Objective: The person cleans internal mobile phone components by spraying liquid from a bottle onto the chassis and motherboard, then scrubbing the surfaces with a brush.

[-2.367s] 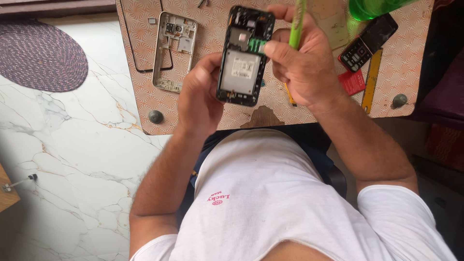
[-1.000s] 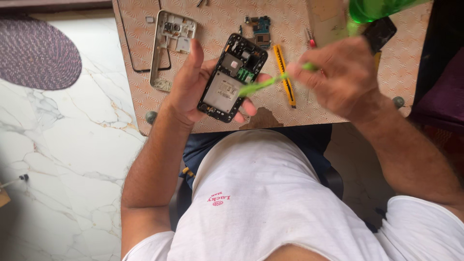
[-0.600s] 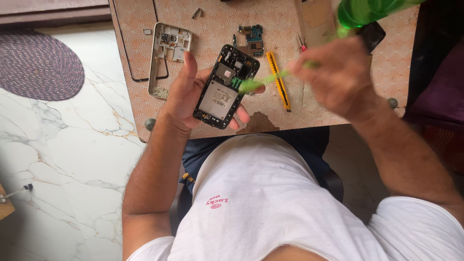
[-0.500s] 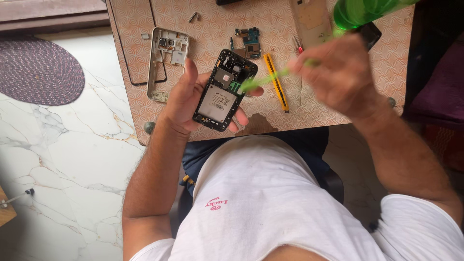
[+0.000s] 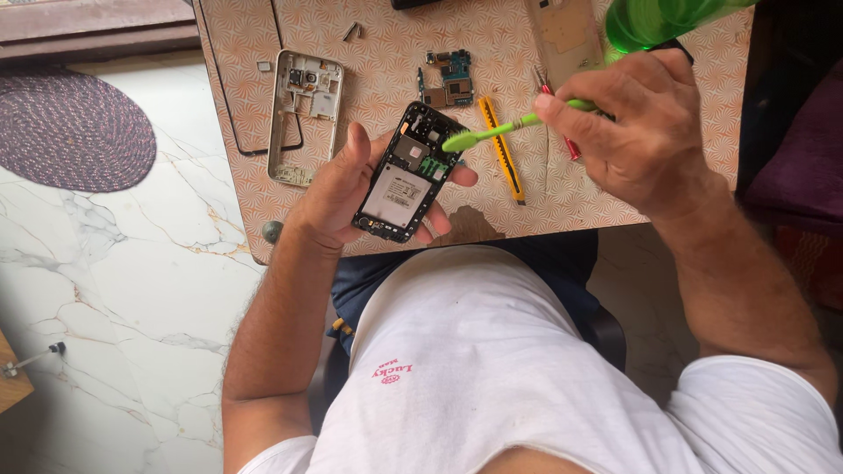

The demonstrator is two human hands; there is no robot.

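The counter (image 5: 386,61) runs off the top edge, and a green bottle (image 5: 654,19) there is blurred and cut off. My left hand (image 5: 338,189) cradles the opened phone (image 5: 406,171) from beneath, fingers curled round its edges. My right hand (image 5: 637,123) pinches a green brush (image 5: 492,133), its tip touching the phone's top. A metal frame (image 5: 303,114) and small circuit board (image 5: 450,79) lie nearby.

Home phone-repair spot: patterned table (image 5: 615,197) strewn with circuit board (image 5: 450,79), phone frame (image 5: 303,114); marble floor (image 5: 132,290), woven rug (image 5: 70,132).
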